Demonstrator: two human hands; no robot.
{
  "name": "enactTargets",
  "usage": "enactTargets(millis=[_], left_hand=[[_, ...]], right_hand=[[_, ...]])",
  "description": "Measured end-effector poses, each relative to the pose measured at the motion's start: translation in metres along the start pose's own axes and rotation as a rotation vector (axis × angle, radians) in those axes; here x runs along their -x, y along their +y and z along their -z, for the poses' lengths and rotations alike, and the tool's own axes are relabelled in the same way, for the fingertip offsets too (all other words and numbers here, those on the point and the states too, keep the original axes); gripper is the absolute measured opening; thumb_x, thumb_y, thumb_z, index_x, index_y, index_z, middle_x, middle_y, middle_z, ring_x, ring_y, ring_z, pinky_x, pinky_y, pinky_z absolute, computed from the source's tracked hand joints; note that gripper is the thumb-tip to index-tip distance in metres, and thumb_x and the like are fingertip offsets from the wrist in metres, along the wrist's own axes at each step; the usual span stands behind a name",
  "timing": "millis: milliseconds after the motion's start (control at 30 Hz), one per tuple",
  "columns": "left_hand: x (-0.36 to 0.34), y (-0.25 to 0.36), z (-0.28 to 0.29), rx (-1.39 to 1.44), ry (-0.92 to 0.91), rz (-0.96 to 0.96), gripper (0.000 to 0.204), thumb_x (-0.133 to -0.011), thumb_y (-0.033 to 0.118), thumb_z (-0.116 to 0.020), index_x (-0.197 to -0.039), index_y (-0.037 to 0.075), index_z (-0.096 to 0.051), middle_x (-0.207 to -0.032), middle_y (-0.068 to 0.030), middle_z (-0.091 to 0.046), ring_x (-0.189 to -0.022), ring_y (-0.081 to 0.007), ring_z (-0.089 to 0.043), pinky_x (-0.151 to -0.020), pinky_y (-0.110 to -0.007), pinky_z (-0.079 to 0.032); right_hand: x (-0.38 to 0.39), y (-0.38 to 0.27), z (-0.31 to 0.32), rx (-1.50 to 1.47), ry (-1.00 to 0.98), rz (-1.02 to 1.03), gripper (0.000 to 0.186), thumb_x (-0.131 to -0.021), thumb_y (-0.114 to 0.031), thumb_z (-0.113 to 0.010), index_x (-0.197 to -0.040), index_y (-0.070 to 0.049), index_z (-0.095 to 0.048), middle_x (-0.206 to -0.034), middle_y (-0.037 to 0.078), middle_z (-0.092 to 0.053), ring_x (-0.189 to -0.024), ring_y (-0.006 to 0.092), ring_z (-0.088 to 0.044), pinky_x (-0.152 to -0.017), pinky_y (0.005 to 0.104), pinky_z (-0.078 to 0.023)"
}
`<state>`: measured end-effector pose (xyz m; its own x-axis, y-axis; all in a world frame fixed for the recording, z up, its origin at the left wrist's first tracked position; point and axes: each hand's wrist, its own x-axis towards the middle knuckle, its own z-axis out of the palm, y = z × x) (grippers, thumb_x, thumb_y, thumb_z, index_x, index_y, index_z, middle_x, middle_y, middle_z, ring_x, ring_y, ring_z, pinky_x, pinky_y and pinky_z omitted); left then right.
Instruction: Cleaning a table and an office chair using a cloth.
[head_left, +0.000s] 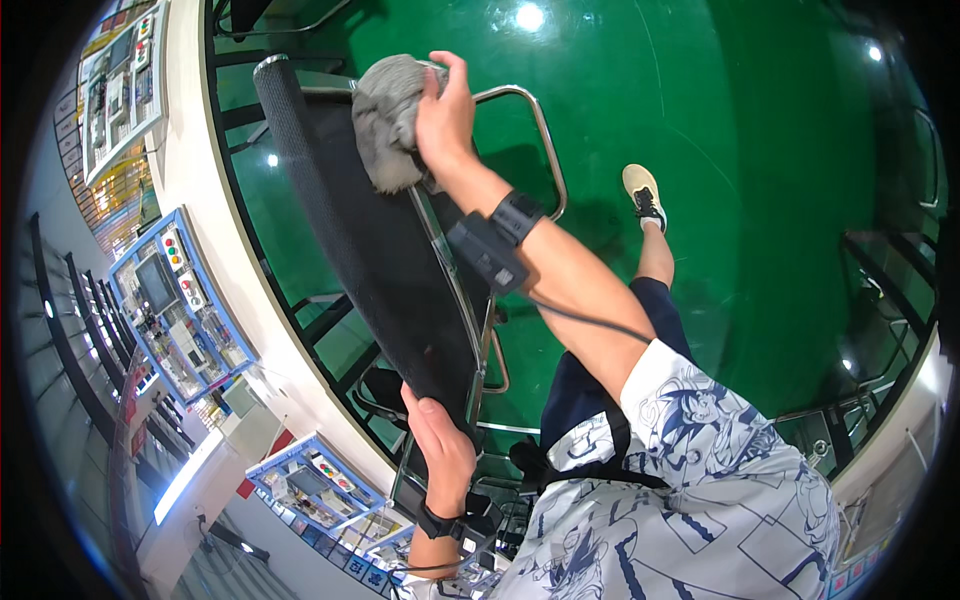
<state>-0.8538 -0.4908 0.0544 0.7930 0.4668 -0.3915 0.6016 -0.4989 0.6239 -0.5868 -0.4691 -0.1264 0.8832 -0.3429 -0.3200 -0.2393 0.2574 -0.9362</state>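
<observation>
A chair with a black mesh backrest (350, 230) and a chrome tube frame lies lengthwise before me, left of centre. My right hand (447, 118) is closed on a crumpled grey cloth (385, 125), which rests against the far end of the chair. Part of the cloth is hidden under the palm. At the chair's near end, my left hand (440, 450) touches the edge of the backrest, its visible fingers straight and lying along it. Black devices with cables are strapped to both wrists.
A long white bench (200, 170) runs along the left, carrying several blue-framed panels with buttons, such as one panel (180, 300). Other metal-framed chairs (880, 310) stand at the right edge. The green floor (720, 120) stretches right; my foot in a beige shoe (643, 192) stands there.
</observation>
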Motion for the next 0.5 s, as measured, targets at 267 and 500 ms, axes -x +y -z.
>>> enactTargets(millis=[267,500], left_hand=[[0.01,-0.008,-0.001,-0.096,0.144,0.019,0.047,-0.097,0.028,-0.026,-0.124,-0.009,-0.038,-0.109,-0.0227,-0.056,-0.102,-0.0331,-0.054,-0.09,-0.036,-0.038],[0.007,-0.006,-0.01,-0.209,0.173,0.096,0.045,-0.098,0.027,-0.027,-0.124,-0.007,-0.038,-0.105,-0.0218,-0.056,-0.097,-0.032,-0.054,-0.087,-0.035,-0.039]], right_hand=[[0.025,0.013,0.017,-0.605,-0.46,-0.324,0.052,-0.089,-0.035,-0.049,-0.122,0.005,-0.043,-0.132,0.023,-0.029,-0.124,0.0308,-0.032,-0.103,0.0364,-0.026],[0.038,0.041,0.025,-0.557,-0.469,-0.704,0.047,-0.087,-0.042,-0.055,-0.107,0.001,-0.053,-0.086,0.008,-0.062,-0.066,0.0165,-0.062,-0.053,0.0278,-0.05]])
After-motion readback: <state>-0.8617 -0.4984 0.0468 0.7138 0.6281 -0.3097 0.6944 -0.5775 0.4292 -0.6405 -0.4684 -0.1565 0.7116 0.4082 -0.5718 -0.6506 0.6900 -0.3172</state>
